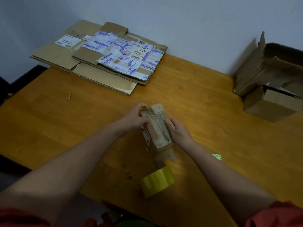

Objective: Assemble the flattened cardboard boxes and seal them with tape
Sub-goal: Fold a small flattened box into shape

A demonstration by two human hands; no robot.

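A small, narrow cardboard box (155, 128) with old tape along its top lies on the wooden table (65, 120) in the middle. My left hand (135, 118) grips its far left side, fingers curled round the edge. My right hand (177, 131) holds its right side, fingers curled over the taped top. The box's near flaps (165, 157) hang open toward me. A roll of yellow tape (156, 181) stands on the table just in front of the box.
A stack of flattened cardboard boxes (101, 59) with white labels lies at the table's far left against the wall. Two assembled open boxes (268, 89) stand at the far right. A small green patterned piece (216, 156) lies beside my right forearm.
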